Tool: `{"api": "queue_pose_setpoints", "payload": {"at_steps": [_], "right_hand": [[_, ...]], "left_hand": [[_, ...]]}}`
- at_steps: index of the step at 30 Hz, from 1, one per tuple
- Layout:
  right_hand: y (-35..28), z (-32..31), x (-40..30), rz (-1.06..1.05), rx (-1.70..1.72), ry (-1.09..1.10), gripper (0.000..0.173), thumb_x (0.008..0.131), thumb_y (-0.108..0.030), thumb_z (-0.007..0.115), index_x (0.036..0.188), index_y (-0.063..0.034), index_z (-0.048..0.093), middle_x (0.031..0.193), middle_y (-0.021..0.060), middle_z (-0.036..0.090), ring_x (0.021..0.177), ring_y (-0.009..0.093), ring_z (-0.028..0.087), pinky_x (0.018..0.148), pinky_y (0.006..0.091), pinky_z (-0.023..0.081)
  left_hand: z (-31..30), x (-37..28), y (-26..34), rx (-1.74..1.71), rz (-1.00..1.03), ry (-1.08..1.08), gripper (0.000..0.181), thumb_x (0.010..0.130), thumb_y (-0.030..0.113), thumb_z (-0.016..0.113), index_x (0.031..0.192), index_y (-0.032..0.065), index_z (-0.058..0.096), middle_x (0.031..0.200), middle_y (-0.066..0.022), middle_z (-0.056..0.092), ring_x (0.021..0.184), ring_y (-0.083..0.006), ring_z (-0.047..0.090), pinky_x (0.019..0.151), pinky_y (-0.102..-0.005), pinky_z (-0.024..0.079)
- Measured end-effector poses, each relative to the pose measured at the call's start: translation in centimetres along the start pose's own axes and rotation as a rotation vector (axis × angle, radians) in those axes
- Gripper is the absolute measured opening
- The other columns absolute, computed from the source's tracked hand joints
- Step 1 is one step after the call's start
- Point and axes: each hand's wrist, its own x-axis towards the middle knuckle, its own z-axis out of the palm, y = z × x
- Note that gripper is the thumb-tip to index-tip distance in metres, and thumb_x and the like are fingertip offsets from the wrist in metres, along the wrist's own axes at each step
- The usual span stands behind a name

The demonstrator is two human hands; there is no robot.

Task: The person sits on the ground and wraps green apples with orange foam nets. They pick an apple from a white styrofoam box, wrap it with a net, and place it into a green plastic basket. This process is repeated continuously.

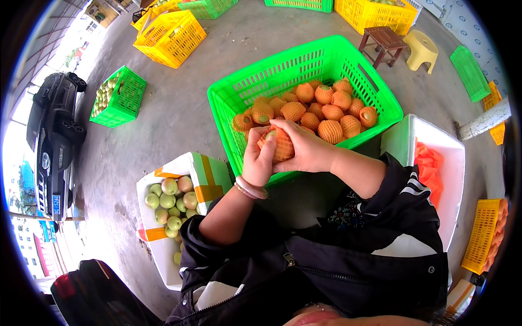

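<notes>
Between my two hands is an apple in an orange foam net (283,147), held over the near edge of a green plastic crate (222,118). My left hand (261,157), with bangles at its wrist, grips the fruit from the left, its thumb near the net's opening. My right hand (304,148) wraps the right side. Inside the crate lie many net-covered fruits (330,130). At the left, a white foam box (163,261) holds bare green and reddish apples (167,200). On the right, another white foam box (454,203) contains orange-red foam nets (428,171).
A small green crate of fruit (130,93) and a yellow crate (175,40) stand at the upper left. A brown wooden stool (383,38) and a yellow plastic stool (422,47) are beyond the big crate. At far right are a pole (485,120) and a yellow crate (481,236).
</notes>
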Motion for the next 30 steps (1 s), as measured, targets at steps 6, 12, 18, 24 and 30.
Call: {"api": "queue_pose_setpoints", "payload": {"at_steps": [6, 12, 18, 24, 30], "right_hand": [[1.4, 1.1, 0.0, -0.079, -0.062, -0.047, 0.096, 0.068, -0.025, 0.084, 0.142, 0.0041, 0.031, 0.138, 0.0247, 0.043, 0.130, 0.036, 0.044, 0.108, 0.0412, 0.037], [8.7, -1.8, 3.5, 0.446, 0.462, 0.133, 0.069, 0.079, -0.033, 0.077, 0.136, -0.0084, 0.047, 0.121, 0.0101, 0.060, 0.108, 0.020, 0.059, 0.088, 0.0355, 0.051], [17.3, -7.3, 2.9, 1.017, 0.649, 0.444, 0.065, 0.080, -0.065, 0.063, 0.123, -0.0173, 0.054, 0.108, 0.0076, 0.064, 0.091, 0.020, 0.064, 0.068, 0.0342, 0.057], [20.0, -8.4, 3.4, 1.234, 0.759, 0.933, 0.069, 0.089, -0.053, 0.059, 0.140, -0.0137, 0.035, 0.128, 0.0219, 0.050, 0.088, 0.033, 0.064, 0.067, 0.0365, 0.058], [18.6, -9.0, 3.9, 1.055, 0.665, 0.914, 0.069, 0.086, -0.042, 0.065, 0.142, -0.0176, 0.032, 0.138, 0.0140, 0.043, 0.104, 0.034, 0.058, 0.082, 0.0427, 0.052]], "left_hand": [[0.0, -0.5, -1.8, 0.290, 0.025, -0.052, 0.017, 0.101, 0.011, 0.044, 0.113, 0.0002, 0.049, 0.105, -0.0067, 0.056, 0.095, -0.0107, 0.052, 0.086, -0.0264, 0.046], [0.3, -0.2, -2.5, 0.428, 0.139, 0.073, 0.040, 0.100, 0.021, 0.052, 0.129, -0.0028, 0.036, 0.122, -0.0170, 0.049, 0.112, -0.0242, 0.049, 0.100, -0.0367, 0.039], [-0.1, -0.7, -2.2, 0.820, 0.084, -0.134, 0.061, 0.086, 0.024, 0.068, 0.130, -0.0055, 0.039, 0.123, -0.0253, 0.049, 0.116, -0.0410, 0.049, 0.099, -0.0459, 0.042], [0.2, -0.9, -2.2, 1.152, 0.104, -0.332, 0.064, 0.083, 0.034, 0.067, 0.130, -0.0019, 0.042, 0.124, -0.0225, 0.050, 0.117, -0.0397, 0.049, 0.098, -0.0477, 0.042], [-0.7, -1.1, -2.6, 1.265, 0.089, -0.530, 0.051, 0.084, 0.036, 0.065, 0.125, 0.0078, 0.052, 0.127, -0.0157, 0.049, 0.120, -0.0365, 0.047, 0.099, -0.0479, 0.041]]}}
